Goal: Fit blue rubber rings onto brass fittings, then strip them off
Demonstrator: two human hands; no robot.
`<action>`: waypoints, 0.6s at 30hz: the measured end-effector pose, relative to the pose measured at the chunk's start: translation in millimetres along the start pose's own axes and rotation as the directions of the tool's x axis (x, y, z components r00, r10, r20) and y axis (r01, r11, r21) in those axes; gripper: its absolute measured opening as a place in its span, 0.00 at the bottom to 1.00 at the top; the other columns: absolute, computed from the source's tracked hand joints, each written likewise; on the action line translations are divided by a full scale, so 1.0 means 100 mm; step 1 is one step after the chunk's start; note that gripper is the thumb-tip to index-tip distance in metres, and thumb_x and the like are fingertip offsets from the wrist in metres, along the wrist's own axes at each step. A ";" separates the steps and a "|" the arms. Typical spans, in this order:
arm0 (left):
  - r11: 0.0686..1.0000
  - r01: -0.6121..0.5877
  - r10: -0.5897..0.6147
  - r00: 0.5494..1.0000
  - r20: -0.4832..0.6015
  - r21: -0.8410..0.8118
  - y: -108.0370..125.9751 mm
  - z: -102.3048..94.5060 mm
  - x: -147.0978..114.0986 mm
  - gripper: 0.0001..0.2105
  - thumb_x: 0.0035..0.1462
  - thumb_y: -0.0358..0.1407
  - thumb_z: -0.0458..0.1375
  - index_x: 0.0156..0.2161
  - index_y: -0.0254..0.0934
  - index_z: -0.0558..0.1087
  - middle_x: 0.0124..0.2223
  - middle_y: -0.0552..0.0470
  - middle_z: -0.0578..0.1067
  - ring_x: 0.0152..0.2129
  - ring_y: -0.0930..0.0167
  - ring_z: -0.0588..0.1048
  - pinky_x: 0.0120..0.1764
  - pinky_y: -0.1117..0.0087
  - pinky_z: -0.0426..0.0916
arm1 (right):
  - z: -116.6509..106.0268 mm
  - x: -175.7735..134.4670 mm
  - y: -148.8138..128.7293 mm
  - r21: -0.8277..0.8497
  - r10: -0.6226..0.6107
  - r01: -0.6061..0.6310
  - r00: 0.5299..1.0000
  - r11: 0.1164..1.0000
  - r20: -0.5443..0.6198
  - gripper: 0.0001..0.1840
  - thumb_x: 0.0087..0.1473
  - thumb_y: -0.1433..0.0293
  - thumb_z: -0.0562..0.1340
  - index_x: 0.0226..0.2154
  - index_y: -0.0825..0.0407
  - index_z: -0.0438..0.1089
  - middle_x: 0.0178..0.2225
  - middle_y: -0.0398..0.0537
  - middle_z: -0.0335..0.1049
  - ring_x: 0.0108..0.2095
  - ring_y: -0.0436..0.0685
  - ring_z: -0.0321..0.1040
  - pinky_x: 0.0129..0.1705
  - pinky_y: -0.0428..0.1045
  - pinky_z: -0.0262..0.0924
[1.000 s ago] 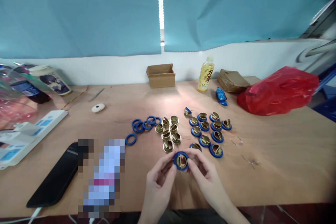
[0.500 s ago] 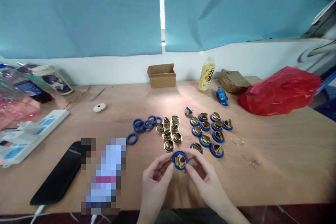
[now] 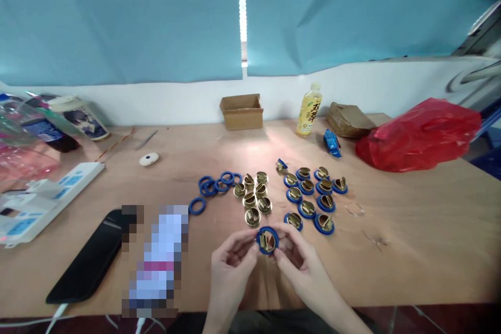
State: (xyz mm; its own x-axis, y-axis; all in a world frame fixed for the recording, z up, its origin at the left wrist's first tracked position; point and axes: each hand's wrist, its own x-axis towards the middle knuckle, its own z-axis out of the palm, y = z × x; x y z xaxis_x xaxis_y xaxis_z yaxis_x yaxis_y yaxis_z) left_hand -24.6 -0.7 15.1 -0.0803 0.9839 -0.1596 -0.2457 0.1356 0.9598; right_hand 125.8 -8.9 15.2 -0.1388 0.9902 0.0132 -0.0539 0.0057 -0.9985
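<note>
Wooden counter under teal blinds carries the work. Both hands pinch 1 brass knob ringed in blue, held just above the near edge: the left hand has its grip clamped on the left rim, the right hand on the right rim. Its gold centre shows a raised tab. Just beyond lie bare brass knobs, loose blue rings and finished ringed knobs.
</note>
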 end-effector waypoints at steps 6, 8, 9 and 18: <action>0.994 0.037 -0.039 0.999 -0.019 -0.100 -0.02 0.00 0.02 0.15 0.41 0.31 0.70 0.32 0.37 0.67 0.33 0.47 0.83 0.36 0.64 0.82 0.41 0.69 0.76 | 0.01 -0.01 -0.02 -0.042 -0.020 0.020 1.000 0.999 0.001 0.16 0.55 0.76 0.57 0.46 0.47 0.67 0.37 0.44 0.73 0.36 0.52 0.70 0.41 0.47 0.66; 0.990 0.056 -0.057 0.998 -0.006 -0.128 -0.01 0.00 0.02 0.18 0.41 0.32 0.70 0.31 0.39 0.64 0.33 0.47 0.83 0.35 0.64 0.82 0.41 0.69 0.76 | 0.01 -0.01 -0.03 -0.057 -0.020 0.020 1.000 0.998 -0.001 0.16 0.55 0.76 0.57 0.46 0.47 0.67 0.37 0.44 0.73 0.36 0.52 0.70 0.41 0.47 0.66; 0.989 0.062 -0.063 0.998 -0.005 -0.133 0.00 0.00 0.01 0.18 0.41 0.32 0.70 0.31 0.39 0.63 0.33 0.48 0.83 0.35 0.64 0.82 0.41 0.69 0.76 | 0.01 -0.02 -0.04 -0.060 -0.021 0.021 1.000 0.998 0.003 0.16 0.55 0.76 0.57 0.46 0.47 0.67 0.37 0.44 0.73 0.36 0.52 0.70 0.41 0.47 0.66; 0.993 0.074 -0.072 0.997 0.023 -0.088 0.00 -0.01 0.02 0.15 0.43 0.32 0.69 0.29 0.37 0.66 0.36 0.47 0.82 0.37 0.66 0.81 0.40 0.73 0.74 | 0.01 -0.03 -0.04 -0.050 -0.017 0.020 0.999 0.999 0.050 0.16 0.58 0.76 0.55 0.48 0.48 0.64 0.42 0.47 0.72 0.37 0.53 0.70 0.41 0.49 0.66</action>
State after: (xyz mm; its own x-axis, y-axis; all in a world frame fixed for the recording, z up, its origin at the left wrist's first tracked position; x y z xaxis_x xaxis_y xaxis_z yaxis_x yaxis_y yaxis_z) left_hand -25.2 1.4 14.4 -0.0406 0.9740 -0.2229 -0.3347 0.1970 0.9215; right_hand 125.0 -11.9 18.8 -0.1869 0.9818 0.0329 -0.0071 0.0322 -0.9995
